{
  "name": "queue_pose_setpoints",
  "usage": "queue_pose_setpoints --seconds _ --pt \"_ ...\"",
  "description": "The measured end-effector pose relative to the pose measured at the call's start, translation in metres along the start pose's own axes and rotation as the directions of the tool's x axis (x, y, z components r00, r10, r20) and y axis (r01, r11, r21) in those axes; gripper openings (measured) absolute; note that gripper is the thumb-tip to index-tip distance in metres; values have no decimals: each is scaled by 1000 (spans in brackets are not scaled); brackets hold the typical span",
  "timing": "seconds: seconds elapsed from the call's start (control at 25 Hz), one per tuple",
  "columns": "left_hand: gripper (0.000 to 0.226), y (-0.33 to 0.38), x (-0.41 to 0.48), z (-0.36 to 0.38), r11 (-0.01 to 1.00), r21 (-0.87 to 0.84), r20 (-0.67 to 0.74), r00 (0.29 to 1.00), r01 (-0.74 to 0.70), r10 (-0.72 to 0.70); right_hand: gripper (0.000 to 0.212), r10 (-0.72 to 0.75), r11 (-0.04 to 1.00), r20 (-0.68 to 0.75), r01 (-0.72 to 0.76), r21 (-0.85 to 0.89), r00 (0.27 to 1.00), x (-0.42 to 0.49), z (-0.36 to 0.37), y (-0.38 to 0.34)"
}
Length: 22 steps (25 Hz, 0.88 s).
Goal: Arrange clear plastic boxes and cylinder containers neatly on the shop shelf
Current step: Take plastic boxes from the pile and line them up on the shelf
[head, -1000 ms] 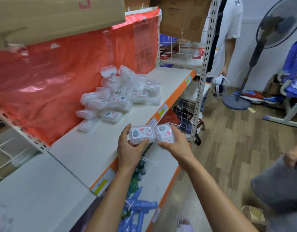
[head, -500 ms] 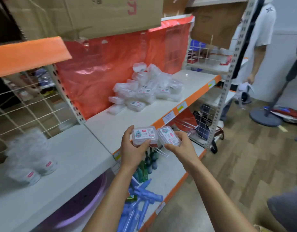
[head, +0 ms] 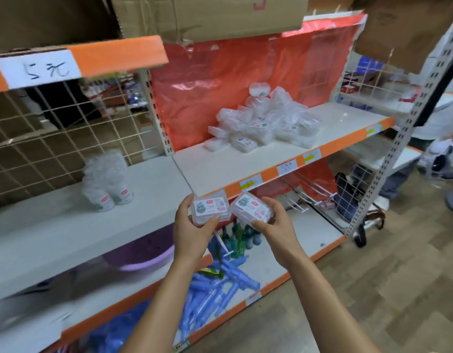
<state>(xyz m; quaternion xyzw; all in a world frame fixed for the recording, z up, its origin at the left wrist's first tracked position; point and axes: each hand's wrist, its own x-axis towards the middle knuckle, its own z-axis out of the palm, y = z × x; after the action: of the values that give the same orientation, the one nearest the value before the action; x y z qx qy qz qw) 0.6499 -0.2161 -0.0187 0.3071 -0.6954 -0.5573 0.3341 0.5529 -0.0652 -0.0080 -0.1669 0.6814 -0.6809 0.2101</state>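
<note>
left grip (head: 192,231), right grip (head: 274,226) clasp boxes (head: 210,208) before shelf (head: 220,169).

A brown wood floor (head: 373,289) lies at four o'clock. A red plastic sheet (head: 220,80) hangs at twelve, a wire grid (head: 54,128) at ten.

Bare white shelf (head: 215,169) open ahead, heaped clear boxes (head: 263,123) crowding its right, cylinder containers (head: 108,179) standing left.

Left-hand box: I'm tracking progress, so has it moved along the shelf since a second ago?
Yes. The left-hand box has shifted left along the orange shelf edge, away from the box pile, toward the joint between bays.
</note>
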Motion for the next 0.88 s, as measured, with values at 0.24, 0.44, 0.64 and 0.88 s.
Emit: queue_pose_setpoints --seconds 0.24,0.44,0.64,0.88 --pt "67 -4 -11 -76 1000 20 -154 988 -19 22 65 -38 998 161 45 -36 986 -11 63 4" --pt "71 -15 -28 -164 1000 7 -241 971 8 -6 79 -43 999 268 43 8 962 -39 139 7" --pt "66 -20 -48 -247 994 -110 -244 969 18 -44 70 -43 999 316 44 4 948 -81 217 11" --pt "56 -37 -66 -330 985 -165 -248 965 42 -83 70 -42 999 375 38 18 926 -121 289 13"
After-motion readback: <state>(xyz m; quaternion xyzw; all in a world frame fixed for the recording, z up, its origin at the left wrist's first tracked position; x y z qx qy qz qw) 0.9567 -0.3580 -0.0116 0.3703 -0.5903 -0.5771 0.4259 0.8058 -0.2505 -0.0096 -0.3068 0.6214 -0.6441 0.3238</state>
